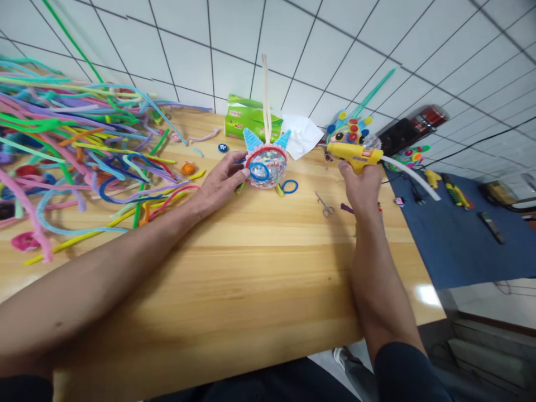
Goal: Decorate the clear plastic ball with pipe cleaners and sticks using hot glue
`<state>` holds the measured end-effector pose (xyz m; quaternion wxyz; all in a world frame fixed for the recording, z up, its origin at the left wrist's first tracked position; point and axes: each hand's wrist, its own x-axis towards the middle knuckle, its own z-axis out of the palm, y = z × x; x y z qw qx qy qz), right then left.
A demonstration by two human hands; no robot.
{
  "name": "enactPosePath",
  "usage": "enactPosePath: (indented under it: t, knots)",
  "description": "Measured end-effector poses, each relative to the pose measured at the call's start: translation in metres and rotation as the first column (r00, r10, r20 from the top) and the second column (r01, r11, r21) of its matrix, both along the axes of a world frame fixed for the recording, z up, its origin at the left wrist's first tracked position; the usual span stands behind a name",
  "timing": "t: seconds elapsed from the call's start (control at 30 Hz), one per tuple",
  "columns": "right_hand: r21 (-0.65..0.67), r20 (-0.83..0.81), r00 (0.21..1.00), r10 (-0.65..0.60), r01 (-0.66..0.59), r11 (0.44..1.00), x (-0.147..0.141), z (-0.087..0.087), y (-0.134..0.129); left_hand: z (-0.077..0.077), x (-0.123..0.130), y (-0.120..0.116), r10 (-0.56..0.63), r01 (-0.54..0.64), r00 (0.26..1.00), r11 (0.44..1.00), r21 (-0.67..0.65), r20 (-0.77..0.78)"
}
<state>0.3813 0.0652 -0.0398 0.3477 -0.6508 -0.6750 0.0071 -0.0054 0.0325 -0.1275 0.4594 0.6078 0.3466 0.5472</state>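
Note:
My left hand (226,177) is closed on the left side of a round see-through craft figure (274,163) with blue pipe-cleaner ears, a red and pink rim and a pale upright handle. Against its front is a blue ring (259,172), close to my left thumb; whether the thumb touches it I cannot tell. A second blue ring (290,186) lies on the table beside the figure. My right hand (363,187) grips a yellow hot glue gun (354,153), raised to the right of the figure, a white glue stick jutting from its rear.
Many coloured pipe cleaners (92,134) are heaped on the left of the wooden table (234,290). Small scissors (326,210) lie below the glue gun. Behind stand a green packet (240,117), white paper (302,137) and a decorated figure (343,128). Tools rest on a blue mat (452,234).

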Motion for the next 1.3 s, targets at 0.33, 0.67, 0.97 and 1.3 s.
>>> enactPosePath:
  t: [0.33, 0.67, 0.97, 1.3]
  knots:
    - [-0.250, 0.046, 0.950, -0.308, 0.310, 0.918, 0.020, -0.035, 0.026, 0.000, 0.001, 0.000, 0.011, -0.011, 1.000, 1.000, -0.026, 0.017]
    - [-0.043, 0.164, 0.942, -0.291, 0.302, 0.952, 0.020, -0.031, -0.024, -0.006, 0.001, 0.003, 0.001, 0.000, 1.000, 0.999, -0.033, 0.026]
    - [-0.032, -0.390, 0.879, 0.274, -0.311, 0.950, -0.144, -0.034, -0.078, 0.001, -0.001, 0.001, -0.015, 0.015, 1.000, 1.000, -0.025, -0.008]
    - [-0.056, -0.541, 0.804, 0.245, -0.326, 0.944, -0.174, -0.049, -0.053, -0.002, -0.004, 0.002, -0.012, 0.011, 0.999, 1.000, -0.019, -0.035]
